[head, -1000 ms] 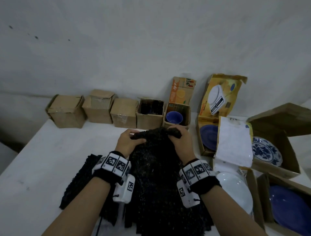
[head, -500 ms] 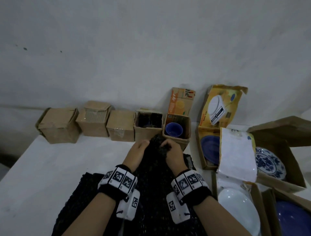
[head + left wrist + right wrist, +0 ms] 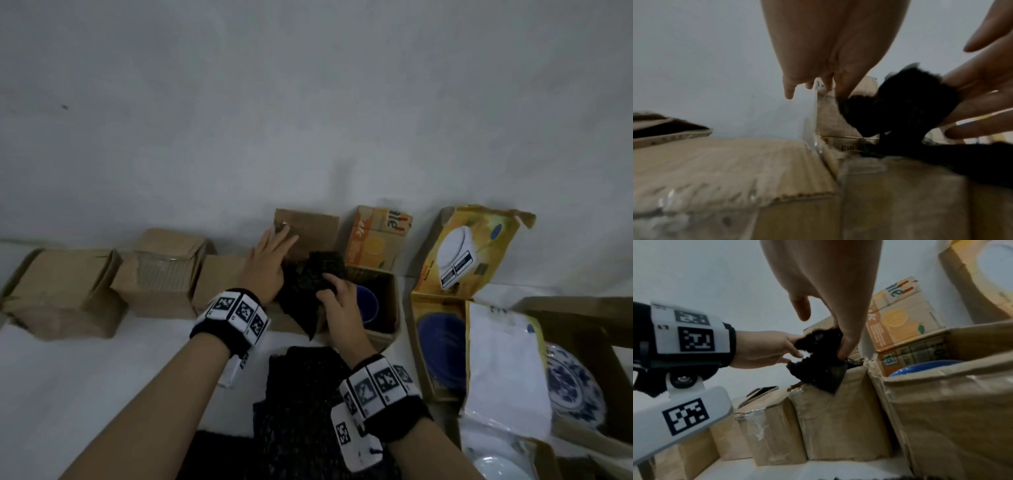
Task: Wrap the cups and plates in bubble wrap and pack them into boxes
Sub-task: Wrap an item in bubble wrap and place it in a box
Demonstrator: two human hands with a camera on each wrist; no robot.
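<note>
A bundle wrapped in black bubble wrap (image 3: 305, 291) (image 3: 890, 110) (image 3: 822, 356) sits in the mouth of a small open cardboard box (image 3: 308, 233) (image 3: 838, 418) in the back row, with a corner hanging over the front wall. What is inside the wrap is hidden. My right hand (image 3: 339, 301) (image 3: 828, 280) presses down on the bundle with spread fingers, thumb apart. My left hand (image 3: 270, 263) (image 3: 828, 48) lies with straight fingers against the box's raised flap, its thumb touching the bundle. A bare blue cup (image 3: 370, 301) (image 3: 920, 368) stands in the neighbouring box to the right.
Closed small boxes (image 3: 65, 291) line the wall to the left. Black bubble wrap sheets (image 3: 301, 404) lie on the white table near me. At right, open boxes hold a blue plate (image 3: 442, 342), a blue-and-white patterned plate (image 3: 572, 387) and a white plate (image 3: 496, 466).
Both hands carried the black bundle forward from the wrap sheets to the small box. The left hand let go of it and now lies straight against the flap.
</note>
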